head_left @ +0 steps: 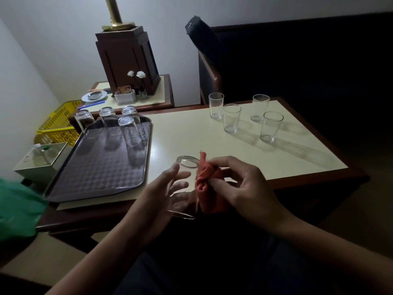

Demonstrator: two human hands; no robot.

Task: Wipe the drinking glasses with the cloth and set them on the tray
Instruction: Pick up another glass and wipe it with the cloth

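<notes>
One glass (pixel 185 177) is being wiped: left hand (pixel 161 189) curls its fingers round it, right hand (pixel 246 188) pinches the cloth (pixel 207 188); next, likely, the tray (pixel 100 171) left of the fingers.

Clear glass tumblers (pixel 231 118), a glossy patterned tray (pixel 100 167), crumpled orange cloth (pixel 207 188), smooth cream tabletop (pixel 191 135)

Both bare forearms reach in from below and converge, the left hand (pixel 168 188) with fingers curled round glass (pixel 187 167), the right hand (pixel 244 188) pinching bunched cloth (pixel 207 188) at its side.
</notes>
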